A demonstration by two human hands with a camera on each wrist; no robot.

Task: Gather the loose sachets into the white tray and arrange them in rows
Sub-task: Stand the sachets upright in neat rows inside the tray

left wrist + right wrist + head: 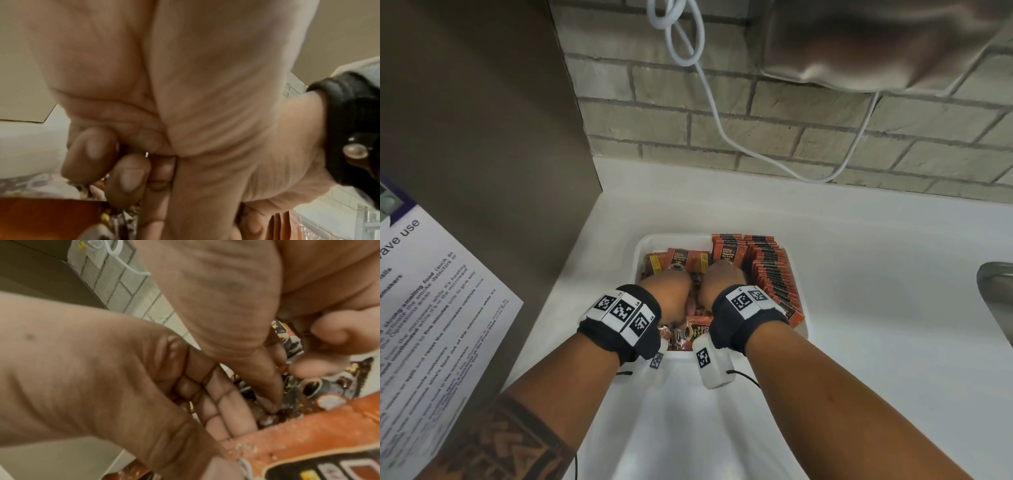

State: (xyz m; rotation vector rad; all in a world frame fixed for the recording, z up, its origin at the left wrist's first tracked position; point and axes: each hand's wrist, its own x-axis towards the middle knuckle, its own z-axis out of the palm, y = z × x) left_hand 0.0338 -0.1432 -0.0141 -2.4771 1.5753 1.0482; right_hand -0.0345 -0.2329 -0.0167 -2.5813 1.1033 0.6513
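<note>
Your left hand (pixel 667 291) and right hand (pixel 719 279) dig into loose sachets (pixel 681 261) marked "D2X BLACK" in the white tray (pixel 645 244); each grip's hold cannot be told.

Black wristbands (pixel 619 322) carry white square-coded tags; white camera boxes (pixel 714 363) with thin black cords; a banded forearm tattoo (pixel 510 442).

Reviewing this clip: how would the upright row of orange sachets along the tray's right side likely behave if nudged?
The row of sachets stands on edge, leaning, so a nudge would probably fan or topple it. Thin flat packets look light and bendable. The white tray wall at the right likely stops them sliding out.
</note>
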